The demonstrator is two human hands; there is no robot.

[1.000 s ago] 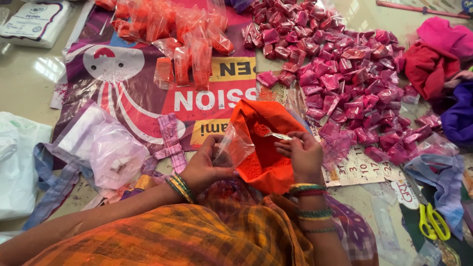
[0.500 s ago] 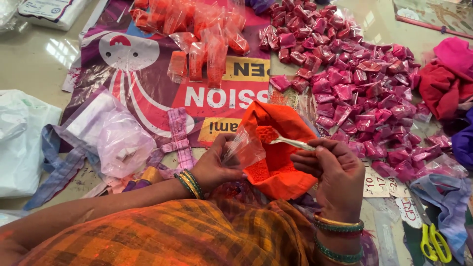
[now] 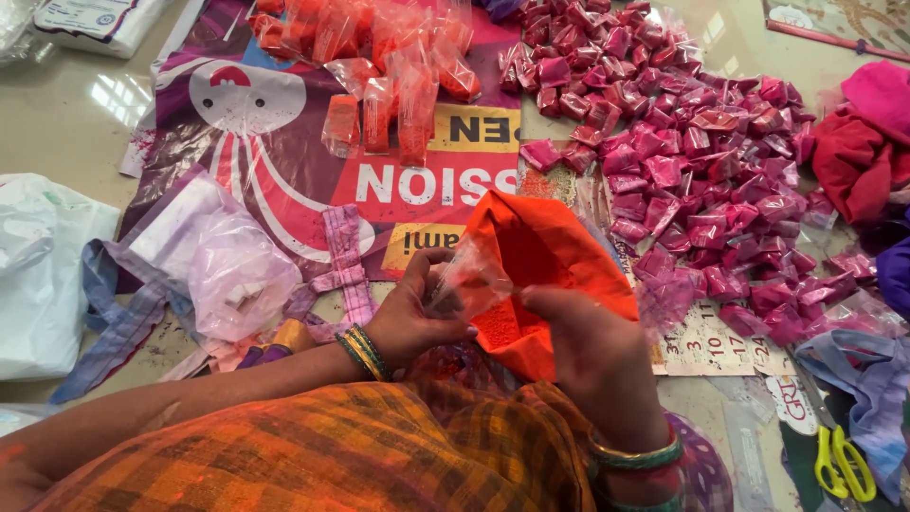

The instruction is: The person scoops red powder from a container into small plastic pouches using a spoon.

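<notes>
- Small clear pouch [image 3: 471,281] pinched at its mouth by left hand [image 3: 409,318], held just over open orange bag [image 3: 540,275] of powder, above the lap.
- Right hand [image 3: 592,356] curled at the pouch; grip hidden, cannot tell on what.
- Likely risks: powder spilling onto cloth [image 3: 313,455] if pouch tilts; thin film slipping or tearing.
- Stray powder staining pink packets [image 3: 701,180] nearby.

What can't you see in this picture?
- Head view: the right hand shows only its back, so anything it holds is hidden.
- The small clear packet in the left hand: its contents are blurred.
- The yellow scissors: blades hidden under cloth.
</notes>
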